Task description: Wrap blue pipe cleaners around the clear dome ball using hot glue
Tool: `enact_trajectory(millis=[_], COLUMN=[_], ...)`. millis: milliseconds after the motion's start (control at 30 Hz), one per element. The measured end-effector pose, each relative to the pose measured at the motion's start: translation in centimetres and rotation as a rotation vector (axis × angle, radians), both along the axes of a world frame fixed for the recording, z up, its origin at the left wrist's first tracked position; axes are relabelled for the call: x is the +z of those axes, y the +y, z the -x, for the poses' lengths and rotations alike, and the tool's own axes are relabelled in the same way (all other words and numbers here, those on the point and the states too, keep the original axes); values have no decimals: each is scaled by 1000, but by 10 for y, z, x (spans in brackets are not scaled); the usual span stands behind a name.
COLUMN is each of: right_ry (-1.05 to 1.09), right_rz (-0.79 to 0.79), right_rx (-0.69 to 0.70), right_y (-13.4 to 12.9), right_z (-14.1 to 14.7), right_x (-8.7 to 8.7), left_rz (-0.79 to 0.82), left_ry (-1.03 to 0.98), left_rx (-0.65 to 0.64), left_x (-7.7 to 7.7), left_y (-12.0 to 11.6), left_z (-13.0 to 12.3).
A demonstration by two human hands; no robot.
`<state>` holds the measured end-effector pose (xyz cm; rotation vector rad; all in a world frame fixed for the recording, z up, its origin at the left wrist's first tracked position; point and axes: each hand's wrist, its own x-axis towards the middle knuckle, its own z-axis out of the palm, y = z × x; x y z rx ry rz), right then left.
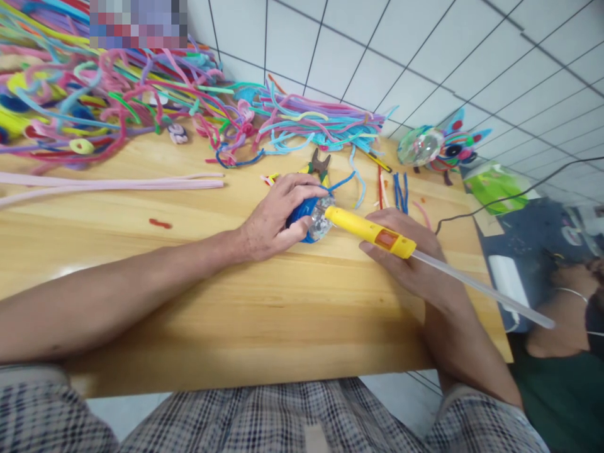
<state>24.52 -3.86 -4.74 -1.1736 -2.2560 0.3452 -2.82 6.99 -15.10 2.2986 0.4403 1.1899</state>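
My left hand [278,217] is closed around a round, clear shiny piece wrapped in blue pipe cleaner [302,217], holding it on the table. A blue pipe cleaner end [342,182] sticks out from its upper right. My right hand [410,248] grips a yellow hot glue gun [368,229], whose nozzle end meets or nearly meets the clear side of that piece. From the gun's back a long translucent glue stick [486,289] juts toward the lower right. Just behind my left fingers lie green-and-yellow pliers [319,165], partly hidden.
Heaps of coloured pipe cleaners [155,94] line the back of the wooden table [264,321]. Pink strips [113,183] lie at left, short blue pieces [401,192] at right. A decorated animal figure with a clear ball [422,146] stands back right. A black cord [509,195] crosses the right edge near another person's arm [561,308].
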Motion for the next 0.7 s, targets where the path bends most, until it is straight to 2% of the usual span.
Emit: enact_trajectory(millis=[700], right_ry=[33], right_rz=[10], right_rx=[-15], right_y=[-1], right_z=[0], right_x=[-2], left_rz=[-7], left_ry=[-8], left_rx=[10], left_x=[-1], left_y=[0], left_z=[-2])
